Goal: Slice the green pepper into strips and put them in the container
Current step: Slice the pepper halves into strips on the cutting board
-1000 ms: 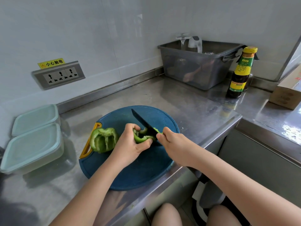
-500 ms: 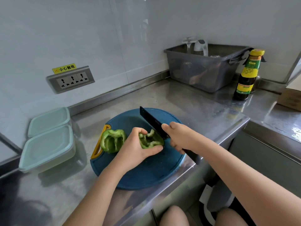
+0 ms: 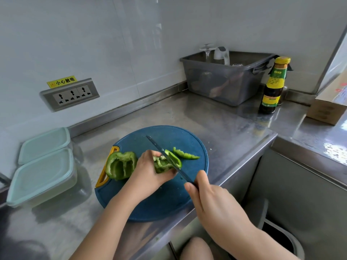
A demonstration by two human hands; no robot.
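The pepper piece you are slicing lies near the middle of the round cutting board, pinned under your left hand; that grip is curled over the top of it, thumb at the near edge. One strip lies free just to the right; a second slice leans on the far face of the blade, and I cannot tell whether it is fully severed. Your right hand has a closed grip round the handle of the black knife, its edge down at the board, right beside your left fingertips. The uncut pepper half sits hollow side up at the board's left edge; two containers stand on the bench well to the left, both apparently lidded.

Your thumb is the likely casualty; as the piece shortens, the blade comes closer to it, and the curved skin could rock under the cut; tuck the fingertips back. The board's near rim sits at the bench front, so a hard push might shift it.

Compared with half a second ago, your right hand has drawn back toward you and the blade has dropped through the pepper; a second ago no free strip lay on the board; the uncut half and the containers have not moved.
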